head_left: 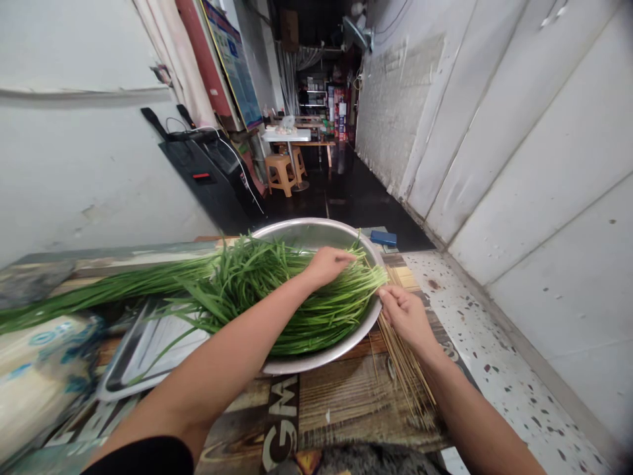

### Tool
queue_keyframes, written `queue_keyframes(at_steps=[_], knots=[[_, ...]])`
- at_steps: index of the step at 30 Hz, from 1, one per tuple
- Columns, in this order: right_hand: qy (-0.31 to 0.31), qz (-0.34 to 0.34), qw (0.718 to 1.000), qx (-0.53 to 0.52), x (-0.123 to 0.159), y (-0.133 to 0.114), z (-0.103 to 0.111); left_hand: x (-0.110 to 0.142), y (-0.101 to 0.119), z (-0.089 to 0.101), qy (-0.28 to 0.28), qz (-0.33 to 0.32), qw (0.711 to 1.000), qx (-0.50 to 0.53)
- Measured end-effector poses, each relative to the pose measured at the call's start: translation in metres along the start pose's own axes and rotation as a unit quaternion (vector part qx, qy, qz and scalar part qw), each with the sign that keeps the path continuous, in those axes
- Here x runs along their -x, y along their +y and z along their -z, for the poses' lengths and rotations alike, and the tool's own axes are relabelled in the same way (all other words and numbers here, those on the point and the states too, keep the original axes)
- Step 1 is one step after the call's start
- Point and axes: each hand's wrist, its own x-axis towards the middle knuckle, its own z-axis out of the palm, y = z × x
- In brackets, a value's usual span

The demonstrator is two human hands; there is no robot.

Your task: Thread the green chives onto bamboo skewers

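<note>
A wide metal basin (316,364) holds a heap of long garlic chives (306,323), pale stem ends toward the right rim. Reaching across the heap, my left hand (327,265) is closed, its fingertips pinching at the stems. At the basin's right rim my right hand (406,315) is closed too, thumb and forefinger pressed together beside the pale stem ends. Whatever thin thing lies in that pinch is too small to make out. Thin bamboo skewers (403,369) lie on the table just below my right hand.
The wood-patterned table (346,402) also bears more chives (113,290), a tray (148,349), a plastic-wrapped white package (44,369) and a blue box (384,237). Beyond are a black machine (198,165), a stool (280,173) and a small table (287,136). A white wall (544,165) runs along the right.
</note>
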Motion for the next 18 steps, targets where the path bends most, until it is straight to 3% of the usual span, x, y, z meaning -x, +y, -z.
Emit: queue_keyframes(at_steps=[2,6,10,12,16,18], knots=[[-0.001,-0.005,1.000,0.000,0.000,-0.001,0.000,-0.003,-0.005,-0.005,0.028,0.018,0.996,-0.078],[-0.002,-0.002,1.000,0.007,0.000,-0.002,0.000,-0.004,-0.004,-0.014,0.014,0.007,0.980,-0.199],[-0.001,-0.001,1.000,0.013,0.000,0.000,0.000,-0.002,0.005,-0.012,0.018,-0.033,0.979,-0.202],[-0.001,-0.003,1.000,0.009,0.000,0.000,0.000,-0.001,0.006,-0.007,0.021,-0.019,0.980,-0.198],[-0.006,-0.004,1.000,0.000,0.001,-0.003,0.001,0.000,0.002,0.001,-0.060,0.025,0.974,-0.218],[-0.007,-0.002,1.000,-0.002,0.002,-0.004,0.001,0.001,0.000,0.003,-0.050,0.017,0.977,-0.205]])
